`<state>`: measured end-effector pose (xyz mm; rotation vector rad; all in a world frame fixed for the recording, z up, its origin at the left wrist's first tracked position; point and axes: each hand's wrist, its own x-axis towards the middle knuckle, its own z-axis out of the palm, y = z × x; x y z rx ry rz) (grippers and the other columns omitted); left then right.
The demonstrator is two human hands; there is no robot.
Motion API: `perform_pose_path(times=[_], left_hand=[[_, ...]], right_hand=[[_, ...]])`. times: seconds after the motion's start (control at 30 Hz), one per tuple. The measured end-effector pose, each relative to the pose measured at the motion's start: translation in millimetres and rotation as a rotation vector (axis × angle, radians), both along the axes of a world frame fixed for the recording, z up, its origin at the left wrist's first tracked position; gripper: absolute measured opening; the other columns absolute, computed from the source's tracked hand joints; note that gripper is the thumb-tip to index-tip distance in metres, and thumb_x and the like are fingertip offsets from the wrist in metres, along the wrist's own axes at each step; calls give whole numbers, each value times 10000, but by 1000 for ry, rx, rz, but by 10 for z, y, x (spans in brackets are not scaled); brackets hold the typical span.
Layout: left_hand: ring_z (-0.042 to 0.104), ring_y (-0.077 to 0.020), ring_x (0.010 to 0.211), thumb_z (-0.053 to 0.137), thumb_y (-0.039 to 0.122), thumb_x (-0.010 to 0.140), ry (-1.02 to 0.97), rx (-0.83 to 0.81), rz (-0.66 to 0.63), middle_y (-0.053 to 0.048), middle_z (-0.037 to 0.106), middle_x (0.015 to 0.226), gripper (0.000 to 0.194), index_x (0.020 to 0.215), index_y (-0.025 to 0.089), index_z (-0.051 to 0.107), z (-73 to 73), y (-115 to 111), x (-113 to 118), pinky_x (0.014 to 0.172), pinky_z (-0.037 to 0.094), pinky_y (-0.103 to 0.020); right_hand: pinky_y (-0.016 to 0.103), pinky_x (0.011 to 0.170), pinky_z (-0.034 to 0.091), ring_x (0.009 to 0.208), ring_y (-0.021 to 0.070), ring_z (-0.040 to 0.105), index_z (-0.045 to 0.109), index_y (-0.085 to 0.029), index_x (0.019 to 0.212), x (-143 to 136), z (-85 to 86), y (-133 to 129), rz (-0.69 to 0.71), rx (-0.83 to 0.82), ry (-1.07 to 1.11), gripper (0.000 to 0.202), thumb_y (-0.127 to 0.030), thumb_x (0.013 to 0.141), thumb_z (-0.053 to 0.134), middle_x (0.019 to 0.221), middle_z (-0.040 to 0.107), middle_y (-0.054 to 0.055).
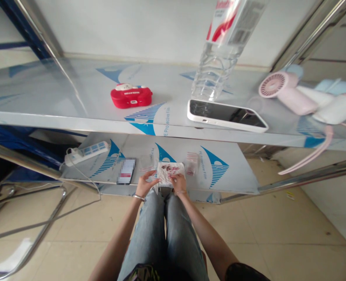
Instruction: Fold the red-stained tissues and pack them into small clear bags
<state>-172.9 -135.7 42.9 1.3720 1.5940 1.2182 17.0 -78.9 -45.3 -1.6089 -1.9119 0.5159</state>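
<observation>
On the lower shelf, right above my knees, lies a white square pad or tray (162,167) with small red and dark pieces (175,170) scattered over it. My left hand (145,185) is at its left edge, thumb and forefinger apart with nothing visible between them. At the pad's lower right, my right hand (180,184) has its fingertips pressed together low over the pieces; whatever they hold is too small to make out. A clear plastic bag (146,162) lies left of the pad, and another small bag (191,163) with reddish contents lies right of it.
A phone (126,171) and a white power strip (86,153) lie left on the lower shelf. The upper shelf (85,101) overhangs it, carrying a red case (131,96), a water bottle (216,70), a white-cased phone (227,114) and a pink handheld fan (288,91).
</observation>
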Motion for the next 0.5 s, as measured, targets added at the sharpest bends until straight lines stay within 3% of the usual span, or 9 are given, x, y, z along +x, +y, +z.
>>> perform_pose_path(times=[0.13, 0.27, 0.4, 0.5], left_hand=[[636, -220, 932, 759, 438, 611, 3, 31, -16, -101, 696, 995, 501, 1004, 142, 664, -77, 102, 50, 864, 484, -353], [636, -224, 955, 771, 418, 601, 0, 20, -46, -102, 693, 1009, 522, 1029, 143, 651, -166, 218, 146, 877, 483, -352], [635, -228, 951, 780, 408, 592, 53, 25, -21, -103, 691, 1009, 526, 1033, 152, 650, -195, 289, 291, 874, 484, -363], [629, -233, 977, 775, 401, 607, 45, 28, -25, -111, 683, 1037, 530, 1054, 149, 642, -178, 311, 387, 883, 479, -362]], right_hand=[[348, 804, 443, 806, 200, 587, 687, -125, 763, 29, 42, 57, -74, 64, 189, 158, -249, 766, 588, 794, 662, 85], [340, 777, 460, 791, 193, 593, 670, -139, 782, -6, 376, 89, -110, 187, 427, 224, -336, 796, 564, 810, 665, 88], [330, 797, 463, 825, 184, 586, 664, -166, 789, -62, 758, 40, -36, 222, 457, 232, -372, 818, 562, 836, 652, 75], [333, 823, 457, 853, 189, 584, 668, -172, 783, -43, 841, 28, 38, 206, 405, 244, -382, 830, 554, 852, 654, 77]])
